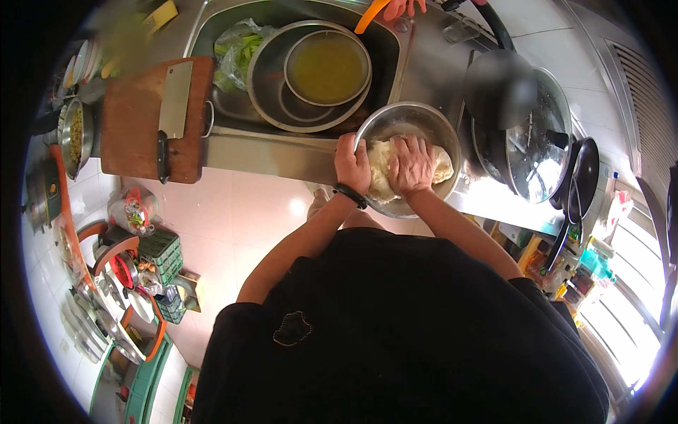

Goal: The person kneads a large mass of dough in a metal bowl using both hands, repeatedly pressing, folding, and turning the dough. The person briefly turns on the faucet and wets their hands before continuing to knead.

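Note:
A round stainless steel bowl (454, 143) rests on the counter beside the sink, holding a lumpy mass of pale dough (380, 172). My left hand (353, 165), with a black band at the wrist, grips the bowl's left rim, thumb inside. My right hand (413, 167) presses down on the dough with the palm, fingers spread over its top. The underside of the dough is hidden.
Left of the bowl, the sink (230, 114) holds nested metal basins (257, 98) with yellowish liquid and bagged greens (238, 50). A cleaver (177, 100) lies on a wooden cutting board (127, 122). A glass-lidded pan (540, 143) stands right of the bowl.

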### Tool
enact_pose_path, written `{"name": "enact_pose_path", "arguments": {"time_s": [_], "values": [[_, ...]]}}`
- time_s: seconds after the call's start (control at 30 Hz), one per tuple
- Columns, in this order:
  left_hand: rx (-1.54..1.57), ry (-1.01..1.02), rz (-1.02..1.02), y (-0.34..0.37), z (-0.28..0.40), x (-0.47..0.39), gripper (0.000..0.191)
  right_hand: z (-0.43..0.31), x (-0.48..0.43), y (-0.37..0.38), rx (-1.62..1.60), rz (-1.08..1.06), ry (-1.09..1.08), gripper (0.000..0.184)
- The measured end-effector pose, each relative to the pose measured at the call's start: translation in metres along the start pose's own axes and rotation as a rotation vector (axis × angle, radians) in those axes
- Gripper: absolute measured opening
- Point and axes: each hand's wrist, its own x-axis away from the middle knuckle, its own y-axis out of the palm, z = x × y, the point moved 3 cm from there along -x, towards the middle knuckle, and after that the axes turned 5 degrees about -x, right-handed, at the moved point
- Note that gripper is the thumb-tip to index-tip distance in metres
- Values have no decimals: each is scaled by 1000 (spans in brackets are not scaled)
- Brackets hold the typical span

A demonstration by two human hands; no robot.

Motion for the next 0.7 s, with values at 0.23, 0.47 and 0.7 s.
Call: {"name": "enact_pose_path", "arguments": {"time_s": [0.23, 0.47, 0.7], "values": [[-50, -92, -53, -3, 8, -5, 12, 23, -47, 18, -19, -43, -127, 20], [-108, -76, -10, -3, 5, 2, 14, 32, -49, 34, -12, 105, -174, 17], [-47, -106, 54, 1, -7, 2, 21, 55, -54, 19, -638, -229, 70, 34]]}}
